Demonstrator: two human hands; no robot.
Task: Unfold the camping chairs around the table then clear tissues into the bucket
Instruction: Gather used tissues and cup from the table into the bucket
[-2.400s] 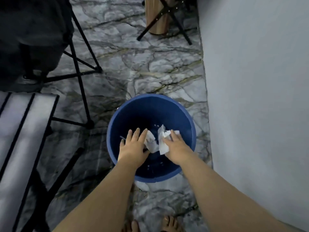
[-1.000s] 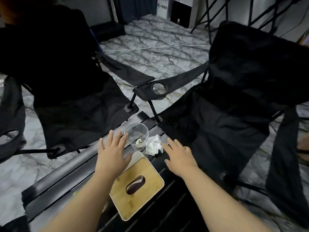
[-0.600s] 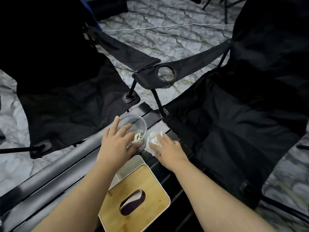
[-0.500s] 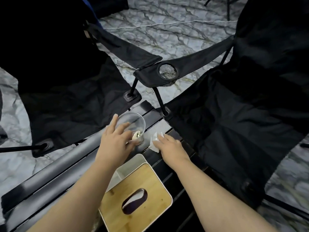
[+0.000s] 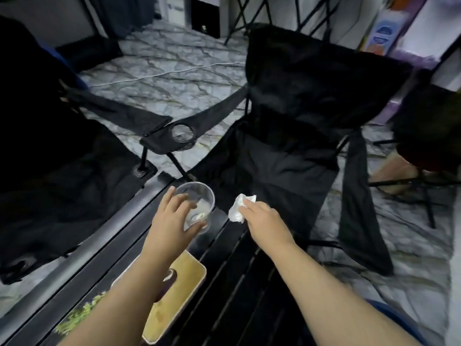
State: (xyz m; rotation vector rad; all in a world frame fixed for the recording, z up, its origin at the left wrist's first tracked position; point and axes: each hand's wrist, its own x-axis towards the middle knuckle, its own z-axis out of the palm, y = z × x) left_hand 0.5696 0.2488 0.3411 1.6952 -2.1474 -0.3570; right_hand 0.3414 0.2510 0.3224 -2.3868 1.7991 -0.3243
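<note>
My left hand [image 5: 172, 221] grips a clear plastic cup [image 5: 199, 201] with a scrap of tissue at its bottom, held just above the far corner of the black slatted table [image 5: 232, 260]. My right hand [image 5: 264, 218] pinches a crumpled white tissue [image 5: 238, 208], lifted off the table near its far edge. Two black camping chairs stand unfolded beyond the table, one straight ahead [image 5: 299, 136] and one at the left [image 5: 57, 156]. A blue rim, perhaps the bucket [image 5: 399, 318], shows at the bottom right behind my right forearm.
A tissue box with a bamboo lid [image 5: 182, 293] sits on the table under my left forearm. Something green [image 5: 74, 318] lies at the table's near left. A white cable [image 5: 162, 74] crosses the marble floor. Another person's foot [image 5: 396, 171] rests by a chair at the right.
Since 2.4 s ago I turned from the bucket to the table. Both hands reached the far corner; the left closed on the cup, the right on the tissue, and both are now lifted.
</note>
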